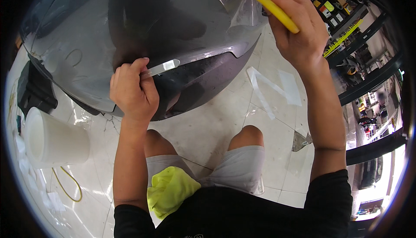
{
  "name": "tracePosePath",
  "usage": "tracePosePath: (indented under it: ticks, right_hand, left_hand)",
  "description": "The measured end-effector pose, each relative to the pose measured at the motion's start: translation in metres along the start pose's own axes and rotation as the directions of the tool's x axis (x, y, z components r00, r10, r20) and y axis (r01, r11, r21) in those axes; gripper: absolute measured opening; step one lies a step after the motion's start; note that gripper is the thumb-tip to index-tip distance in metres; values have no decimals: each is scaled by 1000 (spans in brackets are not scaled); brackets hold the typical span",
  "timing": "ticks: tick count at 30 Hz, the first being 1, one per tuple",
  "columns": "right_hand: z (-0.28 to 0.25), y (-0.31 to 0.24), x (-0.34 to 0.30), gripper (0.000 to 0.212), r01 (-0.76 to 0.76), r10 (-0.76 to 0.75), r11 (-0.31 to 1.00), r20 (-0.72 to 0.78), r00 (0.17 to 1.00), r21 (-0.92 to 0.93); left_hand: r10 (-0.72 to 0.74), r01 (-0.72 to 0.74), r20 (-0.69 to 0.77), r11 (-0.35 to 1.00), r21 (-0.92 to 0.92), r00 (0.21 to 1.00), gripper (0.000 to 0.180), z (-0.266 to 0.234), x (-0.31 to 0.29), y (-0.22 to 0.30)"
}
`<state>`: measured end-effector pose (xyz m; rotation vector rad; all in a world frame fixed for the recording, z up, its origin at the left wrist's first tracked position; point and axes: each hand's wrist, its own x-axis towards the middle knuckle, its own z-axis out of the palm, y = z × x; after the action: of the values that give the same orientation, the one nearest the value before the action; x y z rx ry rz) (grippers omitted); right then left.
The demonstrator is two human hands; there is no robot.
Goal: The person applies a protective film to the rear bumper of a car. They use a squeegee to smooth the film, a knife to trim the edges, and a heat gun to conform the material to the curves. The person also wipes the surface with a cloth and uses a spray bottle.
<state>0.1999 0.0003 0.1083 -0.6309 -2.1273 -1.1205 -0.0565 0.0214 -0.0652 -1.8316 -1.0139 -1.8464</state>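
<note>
Yellow and tapered, the squeegee (277, 13) is slanting from your gripping right hand (303, 34) toward the car bumper (151, 25), likely for reach. Your left hand (135, 91) is pinching a translucent flat tool (162, 67) over the seam (212, 57), seemingly for control.

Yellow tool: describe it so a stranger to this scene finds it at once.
Start at the dark grey car body filling much of the view's top and follow it to its upper right end. There the right hand grips the yellow tool, long and narrow. Its solid yellow sets it apart from the pale flat tool in the left hand.
</note>
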Motion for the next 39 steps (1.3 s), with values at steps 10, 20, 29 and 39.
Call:
tracePosePath:
  ticks: [10, 20, 29, 39]
  right_hand:
    - [3, 9, -7, 36, 28, -22, 997, -82, 996, 75]
    - [9, -11, 11, 41, 80, -79, 991, 14, 997, -107]
    - [-16, -2, -15, 23, -128, 129, 988, -6, 992, 89]
    - [-96, -188, -224, 34, -995, -155, 93, 986, -57, -43]
  left_hand:
    - [-30, 31, 78, 999, -12, 997, 19, -3, -2, 2]
    - [-29, 28, -14, 997, -78, 999, 20, -3, -1, -4]
    - [-231, 254, 125, 943, -216, 965, 16, -16, -2, 1]
    - [-554, 642, 387, 396, -657, 738, 27, 30, 43, 79]
